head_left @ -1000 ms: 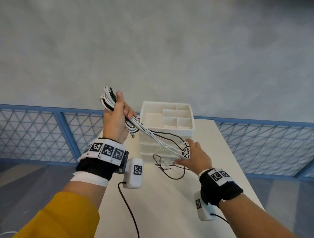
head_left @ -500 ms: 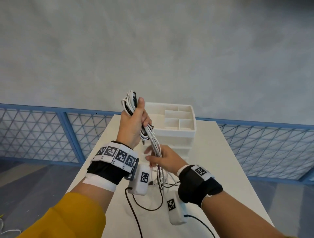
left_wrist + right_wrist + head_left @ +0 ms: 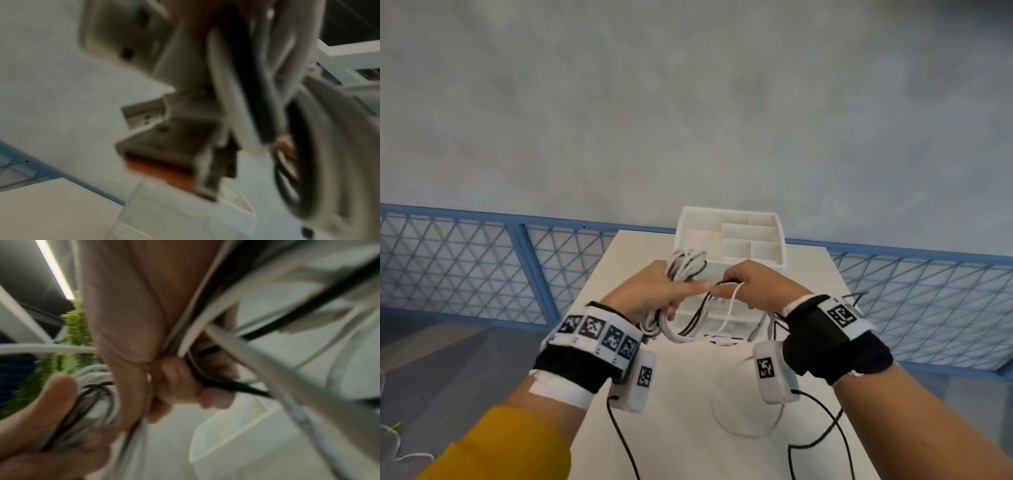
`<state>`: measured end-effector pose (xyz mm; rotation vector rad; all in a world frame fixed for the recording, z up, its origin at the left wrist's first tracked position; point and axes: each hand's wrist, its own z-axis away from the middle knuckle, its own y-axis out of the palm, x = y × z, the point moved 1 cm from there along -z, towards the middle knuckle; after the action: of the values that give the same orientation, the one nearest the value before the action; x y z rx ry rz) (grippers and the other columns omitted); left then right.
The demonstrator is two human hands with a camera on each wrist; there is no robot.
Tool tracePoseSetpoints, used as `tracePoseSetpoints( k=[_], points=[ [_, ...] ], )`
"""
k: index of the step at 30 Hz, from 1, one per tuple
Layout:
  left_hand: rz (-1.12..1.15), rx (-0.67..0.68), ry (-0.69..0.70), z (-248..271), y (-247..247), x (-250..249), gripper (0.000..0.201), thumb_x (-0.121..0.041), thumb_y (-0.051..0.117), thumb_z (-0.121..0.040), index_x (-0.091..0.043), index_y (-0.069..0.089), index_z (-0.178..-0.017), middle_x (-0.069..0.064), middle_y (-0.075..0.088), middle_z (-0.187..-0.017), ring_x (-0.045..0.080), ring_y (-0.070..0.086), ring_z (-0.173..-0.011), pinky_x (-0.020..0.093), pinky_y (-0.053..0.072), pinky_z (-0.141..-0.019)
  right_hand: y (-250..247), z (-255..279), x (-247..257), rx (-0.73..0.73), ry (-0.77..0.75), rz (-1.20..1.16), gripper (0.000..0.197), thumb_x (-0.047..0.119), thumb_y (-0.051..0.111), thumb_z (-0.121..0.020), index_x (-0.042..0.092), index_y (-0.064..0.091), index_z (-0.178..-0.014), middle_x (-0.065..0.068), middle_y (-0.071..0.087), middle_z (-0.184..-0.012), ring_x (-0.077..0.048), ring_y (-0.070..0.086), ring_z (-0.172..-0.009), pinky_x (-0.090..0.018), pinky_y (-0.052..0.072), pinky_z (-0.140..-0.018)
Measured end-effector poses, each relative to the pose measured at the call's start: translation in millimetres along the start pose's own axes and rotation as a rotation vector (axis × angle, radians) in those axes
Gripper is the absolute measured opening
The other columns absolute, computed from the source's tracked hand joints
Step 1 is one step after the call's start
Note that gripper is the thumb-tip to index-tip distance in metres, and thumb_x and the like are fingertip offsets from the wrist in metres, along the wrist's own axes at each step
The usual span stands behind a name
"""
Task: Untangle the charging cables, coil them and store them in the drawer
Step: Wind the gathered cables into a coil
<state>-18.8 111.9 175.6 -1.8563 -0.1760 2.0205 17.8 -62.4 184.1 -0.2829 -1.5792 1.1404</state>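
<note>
My left hand (image 3: 654, 296) grips a coiled bundle of white and black charging cables (image 3: 685, 269), its loops sticking up above the fist and hanging below. Close to its right, my right hand (image 3: 748, 286) pinches loose black and white strands (image 3: 726, 310) of the same bundle. In the right wrist view the fingers (image 3: 176, 382) curl round black and white cables (image 3: 230, 384). The left wrist view is blurred but shows thick cable loops (image 3: 246, 91) close to the lens. Behind the hands stands a white drawer unit (image 3: 729, 236) with an open compartment tray on top.
The white table (image 3: 688, 428) runs forward under my hands. A thin white cable loop (image 3: 748, 428) lies on it. Black wrist-camera leads (image 3: 822, 431) trail near the front. A blue mesh fence (image 3: 465, 270) borders the table on the far side.
My left hand has come down with the bundle from above the drawer unit to chest height. My right hand has risen from the table and now meets it at the loose strands.
</note>
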Motion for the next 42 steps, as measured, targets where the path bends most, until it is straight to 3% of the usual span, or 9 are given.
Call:
tracePoseSetpoints(
  k=[6, 10, 14, 18, 21, 26, 33, 37, 42],
  points=[
    [0.049, -0.087, 0.122, -4.5, 35.6, -6.0, 0.047, -0.021, 0.081, -0.064, -0.021, 0.057, -0.104, -0.013, 0.063, -0.079, 0.003, 0.06, -0.069, 0.019, 0.044, -0.062, -1.2, -12.0, 16.8, -0.146, 0.039, 0.214, 0.018, 0.013, 0.05, -0.088, 0.002, 0.063, -0.089, -0.017, 0.067, -0.094, -0.028, 0.058, -0.08, -0.028, 0.037, -0.067],
    [0.053, -0.024, 0.081, -5.2, 33.8, -6.1, 0.02, -0.009, 0.076, -0.069, -0.018, 0.06, -0.076, -0.012, 0.056, -0.048, 0.003, 0.043, -0.037, 0.019, 0.037, -0.041, -12.3, -5.6, 17.5, -0.007, 0.028, 0.074, 0.012, 0.016, 0.058, -0.085, 0.011, 0.061, -0.074, -0.001, 0.06, -0.07, -0.017, 0.052, -0.061, -0.023, 0.041, -0.054],
    [0.051, 0.012, 0.027, -4.4, 26.2, -1.5, 0.016, 0.001, 0.07, -0.068, -0.012, 0.06, -0.069, -0.009, 0.049, -0.04, 0.01, 0.038, -0.035, 0.02, 0.034, -0.039, -26.0, 5.4, 7.8, 0.253, -0.024, -0.078, 0.025, 0.023, 0.067, -0.08, 0.011, 0.067, -0.102, -0.006, 0.072, -0.097, -0.014, 0.063, -0.077, -0.025, 0.054, -0.067],
    [0.175, 0.024, 0.013, -6.5, 18.4, -0.1, 0.017, 0.005, 0.067, -0.07, -0.011, 0.062, -0.065, -0.006, 0.05, -0.04, 0.009, 0.037, -0.035, 0.018, 0.032, -0.037, -36.1, 11.1, -0.5, 0.482, -0.034, -0.291, 0.044, 0.007, 0.07, -0.077, -0.003, 0.053, -0.116, 0.015, 0.064, -0.058, 0.002, 0.059, -0.053, -0.014, 0.05, -0.057],
    [0.218, 0.073, 0.013, -6.8, 17.0, 0.8, 0.016, 0.004, 0.066, -0.072, -0.012, 0.064, -0.069, -0.005, 0.049, -0.04, 0.009, 0.038, -0.037, 0.018, 0.033, -0.039, -37.1, 9.5, -6.3, 0.593, -0.052, -0.445, 0.073, 0.028, 0.084, -0.058, -0.005, 0.052, -0.116, 0.011, 0.061, -0.055, -0.002, 0.056, -0.05, -0.015, 0.05, -0.054],
    [0.253, 0.095, 0.037, -5.4, 14.5, 4.7, 0.007, -0.014, 0.071, -0.071, -0.012, 0.065, -0.07, -0.001, 0.055, -0.05, 0.01, 0.046, -0.043, 0.019, 0.042, -0.044, -26.1, 5.3, -2.2, 0.24, -0.086, -0.277, 0.007, 0.023, 0.069, -0.079, 0.018, 0.064, -0.079, 0.003, 0.047, -0.056, -0.01, 0.041, -0.049, -0.021, 0.039, -0.051],
    [0.289, -0.065, 0.089, -11.7, 26.5, 9.3, 0.018, -0.008, 0.078, -0.067, -0.012, 0.064, -0.078, -0.006, 0.062, -0.063, 0.001, 0.057, -0.054, 0.015, 0.045, -0.054, -1.7, -4.6, 13.1, -0.055, -0.082, -0.304, 0.011, 0.013, 0.056, -0.085, 0.01, 0.061, -0.075, -0.008, 0.059, -0.072, -0.012, 0.042, -0.05, -0.024, 0.039, -0.05],
    [0.49, 0.021, 0.127, -10.6, 30.1, 13.9, 0.028, 0.006, 0.068, -0.071, -0.004, 0.064, -0.098, 0.005, 0.071, -0.08, 0.015, 0.069, -0.079, 0.025, 0.054, -0.074, 0.8, -6.3, 22.1, -0.112, -0.128, -0.322, 0.009, 0.01, 0.055, -0.087, 0.004, 0.06, -0.082, -0.008, 0.061, -0.07, -0.006, 0.048, -0.046, -0.02, 0.041, -0.049],
    [0.444, -0.043, 0.064, -10.2, 33.8, 14.1, 0.023, 0.002, 0.063, -0.071, -0.009, 0.064, -0.091, 0.011, 0.068, -0.065, 0.025, 0.066, -0.068, 0.034, 0.053, -0.07, 3.3, -4.2, 15.2, -0.12, -0.128, -0.316, 0.019, 0.018, 0.056, -0.089, -0.001, 0.059, -0.093, -0.011, 0.063, -0.079, -0.01, 0.046, -0.041, -0.018, 0.04, -0.041]
  ],
)
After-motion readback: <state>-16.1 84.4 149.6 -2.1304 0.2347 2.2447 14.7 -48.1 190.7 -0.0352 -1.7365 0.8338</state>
